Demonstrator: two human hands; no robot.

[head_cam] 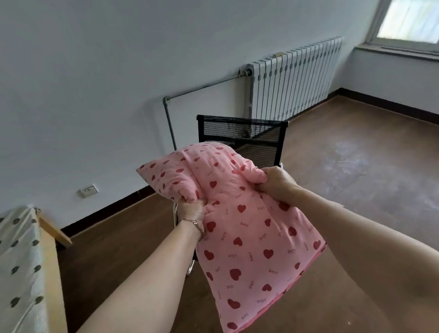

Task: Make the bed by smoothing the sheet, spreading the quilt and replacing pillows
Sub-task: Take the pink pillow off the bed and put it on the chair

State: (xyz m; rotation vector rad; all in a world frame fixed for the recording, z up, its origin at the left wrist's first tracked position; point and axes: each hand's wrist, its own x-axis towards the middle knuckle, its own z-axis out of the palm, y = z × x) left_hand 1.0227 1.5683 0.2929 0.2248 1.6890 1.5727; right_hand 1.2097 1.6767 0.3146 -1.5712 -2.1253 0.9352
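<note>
While left hand [192, 212] and right hand [276, 181] each clench the pink heart-printed fabric pillow [243, 232], pillow replacement appears underway; carrying it to the dotted-sheet bed [12, 271] likely follows.

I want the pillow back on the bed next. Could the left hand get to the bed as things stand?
Probably not yet: the left hand and right hand both grip the pillow, and bare floor separates them from the bed.
</note>
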